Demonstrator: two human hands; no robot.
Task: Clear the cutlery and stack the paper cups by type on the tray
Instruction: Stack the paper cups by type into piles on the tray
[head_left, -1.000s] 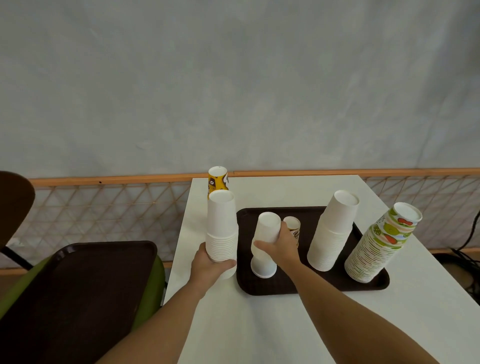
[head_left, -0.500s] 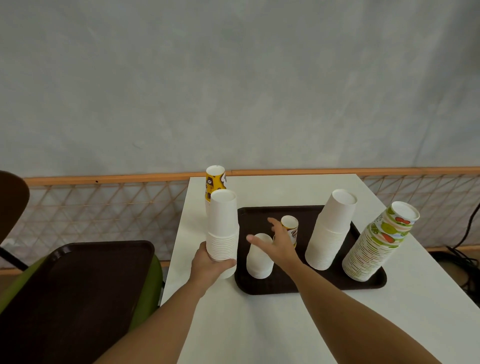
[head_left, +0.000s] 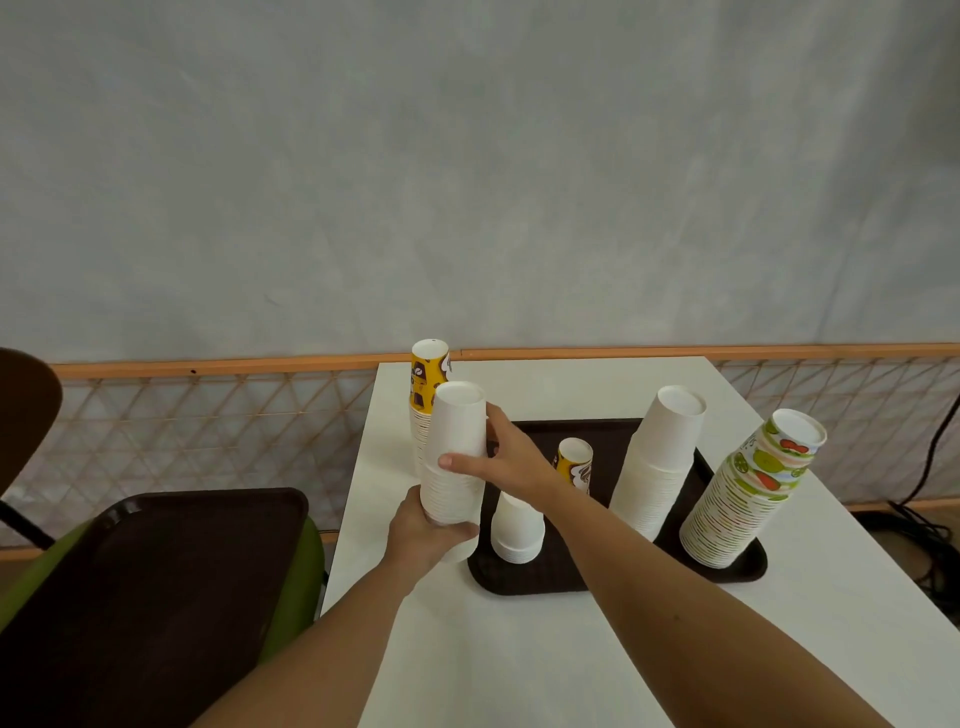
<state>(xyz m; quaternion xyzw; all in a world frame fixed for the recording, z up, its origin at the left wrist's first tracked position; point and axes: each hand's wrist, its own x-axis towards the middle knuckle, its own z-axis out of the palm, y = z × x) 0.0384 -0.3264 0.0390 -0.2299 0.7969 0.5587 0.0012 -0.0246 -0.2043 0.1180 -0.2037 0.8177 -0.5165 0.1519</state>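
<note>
A tall stack of upside-down white paper cups stands at the table's left edge. My left hand grips its base, and my right hand wraps its upper part, thumb in front and fingers behind. On the brown tray stand a short white cup stack, a yellow printed cup, a tall leaning white stack and a fruit-patterned stack. A yellow-topped stack stands on the table behind the held stack. No cutlery is visible.
The white table runs towards me in front of the tray. To the left, a second brown tray lies on a green chair. A wooden rail with mesh runs behind, and cables hang at the right.
My right hand set the short white stack down on the tray, let go of it and moved left onto the tall stack that my left hand holds. The left hand stayed put.
</note>
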